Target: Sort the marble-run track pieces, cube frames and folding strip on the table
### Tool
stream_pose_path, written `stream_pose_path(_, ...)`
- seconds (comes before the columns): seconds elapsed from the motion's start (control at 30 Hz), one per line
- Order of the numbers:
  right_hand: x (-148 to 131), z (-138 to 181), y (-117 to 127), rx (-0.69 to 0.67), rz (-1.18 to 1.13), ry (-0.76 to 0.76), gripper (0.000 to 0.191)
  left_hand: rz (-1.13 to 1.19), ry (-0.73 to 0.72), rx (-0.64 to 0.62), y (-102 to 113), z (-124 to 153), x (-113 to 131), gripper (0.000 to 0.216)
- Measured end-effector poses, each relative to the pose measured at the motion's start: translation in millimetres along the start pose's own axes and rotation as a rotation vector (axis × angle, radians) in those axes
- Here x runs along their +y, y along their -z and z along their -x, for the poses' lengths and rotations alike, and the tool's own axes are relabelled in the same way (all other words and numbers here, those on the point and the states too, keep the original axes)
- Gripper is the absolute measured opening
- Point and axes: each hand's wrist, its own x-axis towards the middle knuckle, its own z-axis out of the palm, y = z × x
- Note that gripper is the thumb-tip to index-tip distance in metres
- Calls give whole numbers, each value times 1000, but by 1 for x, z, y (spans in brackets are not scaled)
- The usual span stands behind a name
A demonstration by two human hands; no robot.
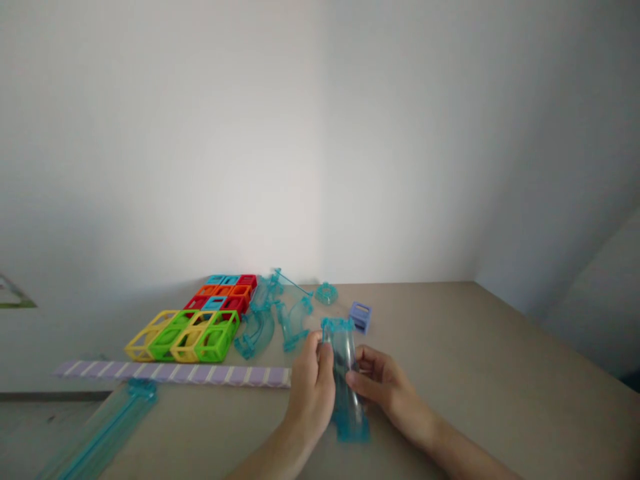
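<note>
Both hands hold one clear blue plastic track piece [344,373], a see-through trough with darker blue connector ends. My left hand [311,383] grips its left side near the far end, thumb along the edge. On the other side, my right hand [383,387] pinches the right edge around mid-length, fingers curled behind it. The near end of the piece is slightly blurred. Just beyond the far end sits a small purple cube frame [360,316] on the table.
Several clear blue curved track pieces [256,333] and a blue ring piece [327,293] lie toward the wall. Left of them are rows of coloured cube frames [200,333]. A purple striped strip [200,374] crosses the left side, with a long clear blue track [107,433] nearer.
</note>
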Motion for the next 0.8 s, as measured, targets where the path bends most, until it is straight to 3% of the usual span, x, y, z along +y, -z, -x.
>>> stream_pose_path(0.23, 2, -1, 0, -32, 60, 14, 39, 114, -82, -140, 2, 2, 5, 25)
stream_pose_path(0.4, 0, -1, -3, -69, -1, 34, 34, 173, -21, -102, 3, 1, 8, 25)
stream_pose_path(0.57, 2, -4, -11, -45, -104, 64, 31, 39, -7, -80, 2, -1, 8, 28)
stream_pose_path(0.63, 4, -9, -14, -35, -158, 88, 30, -44, -103, -38, 2, 0, 8, 31)
stream_pose_path(0.8, 5, -40, -22, 78, -278, 110, 33, -239, -537, 201, 8, 11, 16, 66)
